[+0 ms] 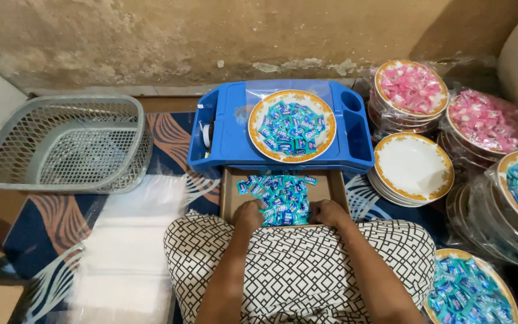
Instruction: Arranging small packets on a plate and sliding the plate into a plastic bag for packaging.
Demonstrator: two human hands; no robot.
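In the cardboard box (232, 192), blue candies (280, 195) sit at 12 o'clock between both hands: left hand (249, 214) and right hand (329, 213) curled into pile, grip unclear.

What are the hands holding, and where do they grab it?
Both left hand and right hand scoop into the blue candies; grip hidden.
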